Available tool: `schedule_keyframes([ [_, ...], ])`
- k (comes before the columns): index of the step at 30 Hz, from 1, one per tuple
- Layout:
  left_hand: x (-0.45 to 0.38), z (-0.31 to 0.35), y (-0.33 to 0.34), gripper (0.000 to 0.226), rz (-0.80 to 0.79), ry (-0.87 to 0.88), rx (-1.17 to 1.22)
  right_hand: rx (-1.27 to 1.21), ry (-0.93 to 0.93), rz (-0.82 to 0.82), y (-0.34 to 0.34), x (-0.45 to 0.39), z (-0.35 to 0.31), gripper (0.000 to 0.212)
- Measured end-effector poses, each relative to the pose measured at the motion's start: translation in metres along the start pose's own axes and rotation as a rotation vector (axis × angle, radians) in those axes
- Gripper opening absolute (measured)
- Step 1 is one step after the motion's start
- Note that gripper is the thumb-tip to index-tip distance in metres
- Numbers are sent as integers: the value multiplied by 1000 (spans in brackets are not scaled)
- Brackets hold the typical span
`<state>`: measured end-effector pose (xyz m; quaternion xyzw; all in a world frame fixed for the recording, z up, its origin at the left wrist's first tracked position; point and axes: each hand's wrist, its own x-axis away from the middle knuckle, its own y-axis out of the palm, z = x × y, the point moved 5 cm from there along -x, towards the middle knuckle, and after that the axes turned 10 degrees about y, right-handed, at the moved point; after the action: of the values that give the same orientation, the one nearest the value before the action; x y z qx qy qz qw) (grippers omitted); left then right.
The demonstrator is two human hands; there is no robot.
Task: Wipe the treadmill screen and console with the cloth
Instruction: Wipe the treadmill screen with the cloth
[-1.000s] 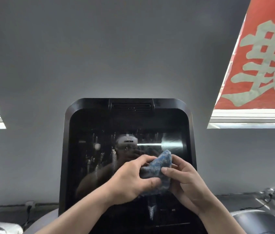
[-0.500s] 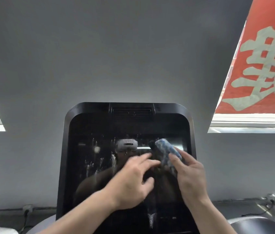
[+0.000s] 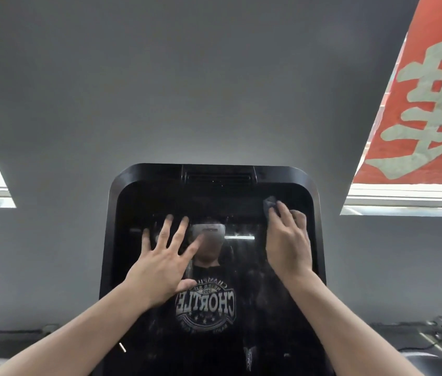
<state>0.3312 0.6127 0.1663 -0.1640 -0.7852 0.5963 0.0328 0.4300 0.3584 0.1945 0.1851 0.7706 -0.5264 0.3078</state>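
Most of the cloth (image 3: 269, 206) is hidden under the right hand (image 3: 287, 242); only a dark blue fold shows past the fingertips, near the upper right corner of the screen (image 3: 214, 316), and a pale blur beside the outer fingers may be more of it, though that is hard to tell. The lower part of the screen is cut off by the bottom of the view, and its glossy black face carries a reflection of the person, so smears on it are hard to make out. The right hand lies flat with fingers together, pressing the cloth against the glass, wrist below and fingers pointing up. The left hand (image 3: 164, 263) is open, fingers spread wide apart, palm toward the left half of the screen; whether it touches the glass cannot be told. Both forearms rise from the near bottom corners. The black frame (image 3: 315, 202) runs just right of the right hand, leaving little room on that side, while the glass between the hands is open. A grey wall (image 3: 214, 90) stands behind, with a red banner (image 3: 429, 99) at far right
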Motion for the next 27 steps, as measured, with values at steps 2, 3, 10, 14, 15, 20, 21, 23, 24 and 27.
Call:
schedule_keyframes([
  [2, 0, 1, 0, 105, -33, 0, 12, 10, -189, -5, 4, 9, -16, 57],
  [3, -1, 0, -1, 104, -43, -2, 17, 6, -183, -12, 3, 3, -14, 57],
  [10, 0, 2, -1, 104, -82, -4, 32, -40, -224, -25, 4, -8, -30, 54],
  [14, -1, 1, 1, 104, -104, -10, 23, -79, -12, -3, 1, -19, -14, 53],
  [15, -1, 1, 1, 105, -112, -10, 21, -58, -109, -8, 5, -10, -21, 53],
  [20, -3, 0, 2, 107, -94, -5, 28, -128, -35, 4, 4, -18, -1, 51],
  [21, -2, 0, 2, 107, -93, -8, 30, -103, -37, 8, 4, -15, -5, 53],
  [23, -1, 0, 3, 107, -103, -10, 24, -75, -219, 5, 4, -1, -18, 53],
  [24, -2, 0, 3, 107, -106, -8, 22, -85, -267, 10, 1, -1, -19, 52],
  [27, -3, 0, 1, 107, -102, -9, 24, -137, -44, 17, -5, -23, -3, 54],
])
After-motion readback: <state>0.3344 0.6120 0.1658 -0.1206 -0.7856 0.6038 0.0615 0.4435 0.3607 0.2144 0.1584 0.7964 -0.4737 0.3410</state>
